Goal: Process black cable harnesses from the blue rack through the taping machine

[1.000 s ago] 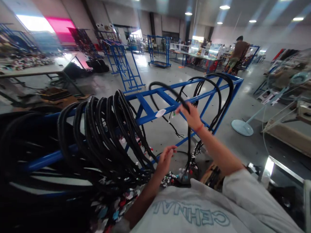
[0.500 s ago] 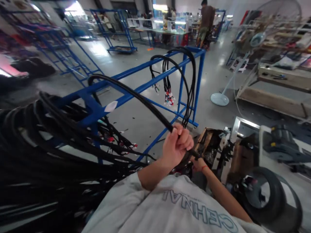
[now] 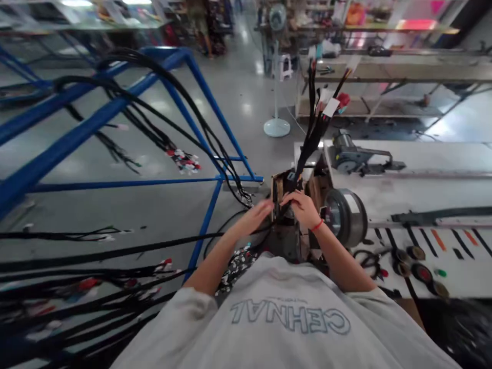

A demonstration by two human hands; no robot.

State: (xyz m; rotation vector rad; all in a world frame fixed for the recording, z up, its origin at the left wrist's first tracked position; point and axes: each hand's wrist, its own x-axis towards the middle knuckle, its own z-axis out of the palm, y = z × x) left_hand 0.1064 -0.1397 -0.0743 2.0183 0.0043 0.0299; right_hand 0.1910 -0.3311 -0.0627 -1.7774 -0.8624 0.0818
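Beyond R hand (image 3: 303,206), cable bundle (image 3: 309,143) runs far-right; fingers curled on it. L hand (image 3: 255,215), at left: extended, nothing visibly held.

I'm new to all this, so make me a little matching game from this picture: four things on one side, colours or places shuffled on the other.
Things
1. Wire bundle
2. Rack
3. Wristband
4. Shirt

Colours or places
A. Red
B. Pale, with outlined lettering
C. Dark, running under the right hand
D. Blue

Pairs: 1-C, 2-D, 3-A, 4-B
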